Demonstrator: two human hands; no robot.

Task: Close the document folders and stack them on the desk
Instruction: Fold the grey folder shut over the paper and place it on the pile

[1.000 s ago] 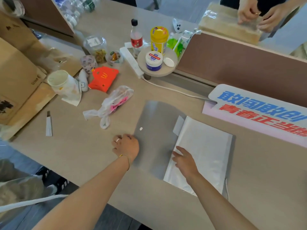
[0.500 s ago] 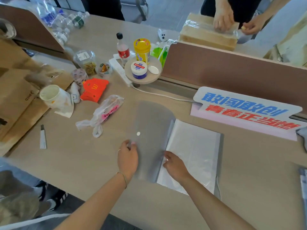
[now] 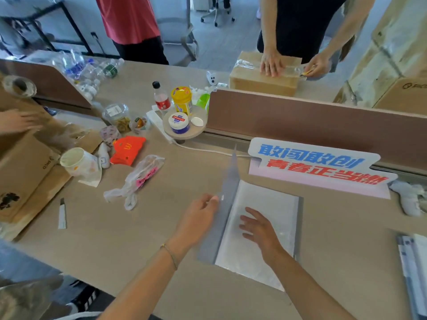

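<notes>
Head view shows the left hand [image 3: 198, 218] pinching the thin, bendy grey flap [image 3: 227, 195] of the light folder [image 3: 265, 229] by its edge, while the right hand [image 3: 260, 229] lies spread flat on the pages.

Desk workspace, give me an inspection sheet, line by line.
Surface: tan desk, crowded at left.
Job's things: grey folder open, white pages showing; its cover lifted upright; more folders at right edge.
Clutter: plastic bag, paper cup, red carton, bottles.
Grippers: left hand raises the cover; right hand flat on the pages.
Cables: white cord.
Surroundings: slogan sign, brown divider, other people.
</notes>
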